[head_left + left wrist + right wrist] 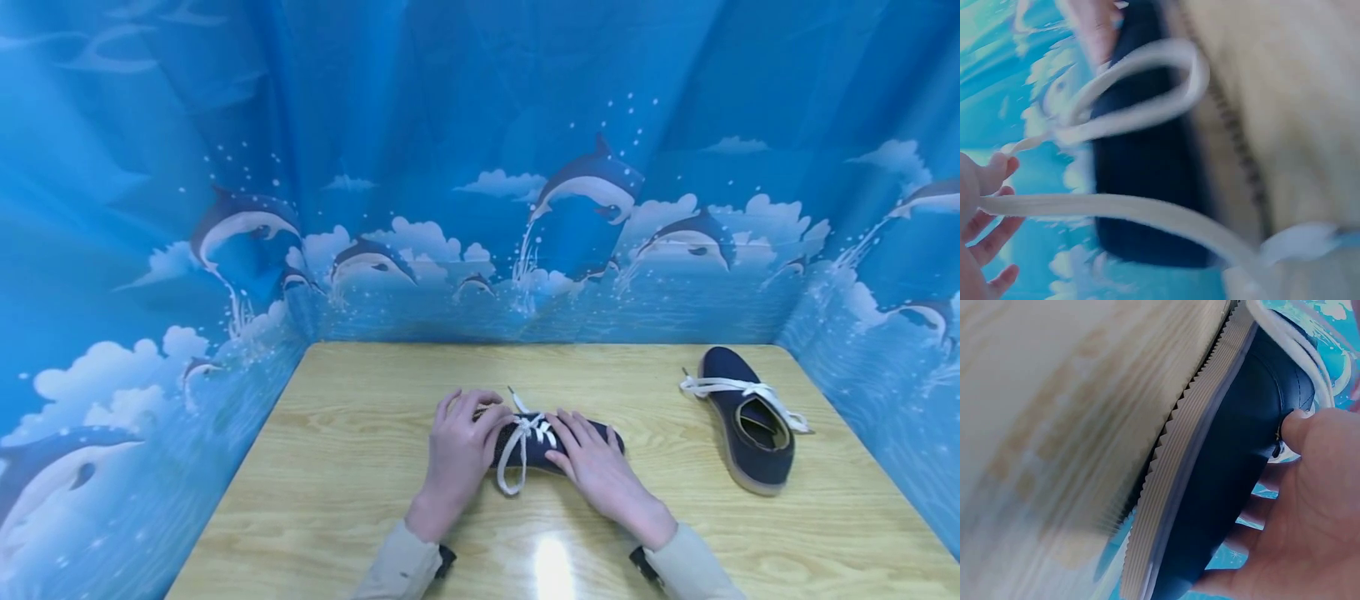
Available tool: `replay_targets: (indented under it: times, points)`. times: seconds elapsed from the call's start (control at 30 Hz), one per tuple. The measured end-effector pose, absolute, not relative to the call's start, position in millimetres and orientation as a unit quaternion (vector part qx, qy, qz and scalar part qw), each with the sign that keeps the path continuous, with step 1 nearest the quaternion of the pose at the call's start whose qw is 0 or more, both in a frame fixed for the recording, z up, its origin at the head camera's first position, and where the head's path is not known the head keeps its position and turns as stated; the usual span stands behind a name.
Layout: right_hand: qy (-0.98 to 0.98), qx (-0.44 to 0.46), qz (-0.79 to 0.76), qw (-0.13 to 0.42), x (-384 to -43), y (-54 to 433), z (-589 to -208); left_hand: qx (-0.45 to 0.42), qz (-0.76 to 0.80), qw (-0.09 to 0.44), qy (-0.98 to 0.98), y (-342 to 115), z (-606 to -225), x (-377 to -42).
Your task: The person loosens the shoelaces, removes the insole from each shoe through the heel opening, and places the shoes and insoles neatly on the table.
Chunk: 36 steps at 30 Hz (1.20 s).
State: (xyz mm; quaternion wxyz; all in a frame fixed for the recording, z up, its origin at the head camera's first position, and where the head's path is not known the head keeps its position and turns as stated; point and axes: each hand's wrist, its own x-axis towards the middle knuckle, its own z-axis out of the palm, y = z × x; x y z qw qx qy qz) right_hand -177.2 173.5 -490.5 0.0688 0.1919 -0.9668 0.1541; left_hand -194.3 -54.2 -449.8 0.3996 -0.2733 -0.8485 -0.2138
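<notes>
A dark navy shoe point(536, 454) with white laces lies crosswise on the table, its toe to the right. My left hand point(467, 442) is over the heel end with bent fingers. In the left wrist view, a white shoelace point(1104, 205) runs in between the thumb and fingers of that hand point(982, 219); the exact contact is partly hidden. A long lace loop point(512, 479) hangs over the shoe's near side. My right hand point(600, 473) grips the front half of the shoe. In the right wrist view its thumb point(1296, 428) presses near the lacing, fingers over the far side.
A second navy shoe point(761, 454) stands at the right of the wooden table point(360, 425), its white laces spread to both sides. A blue dolphin-print curtain point(450, 167) encloses the back and sides.
</notes>
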Motion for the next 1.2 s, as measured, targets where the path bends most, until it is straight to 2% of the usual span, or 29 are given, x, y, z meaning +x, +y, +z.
replay_targets:
  times: [0.1, 0.2, 0.6, 0.77, 1.03, 1.2]
  points:
    - [-0.968, 0.189, 0.152, 0.069, -178, 174, -490, -0.264, -0.226, 0.424, -0.837, -57, -440, -195]
    - [-0.968, 0.188, 0.151, 0.069, -178, 174, -490, -0.267, -0.225, 0.42, -0.838, -59, -436, -194]
    - [-0.968, 0.188, 0.151, 0.064, -177, 175, -489, -0.359, -0.236, 0.307, -0.849, -55, -443, -189]
    - [-0.968, 0.188, 0.153, 0.062, -177, 175, -490, -0.313, -0.231, 0.296, -0.872, -51, -445, -191]
    - [-0.967, 0.191, 0.151, 0.073, -178, 174, -491, -0.256, -0.165, 0.218, -0.927, -43, -454, -190]
    - [-0.964, 0.196, 0.155, 0.092, -176, 173, -491, -0.244, -0.175, 0.246, -0.922, -40, -458, -192]
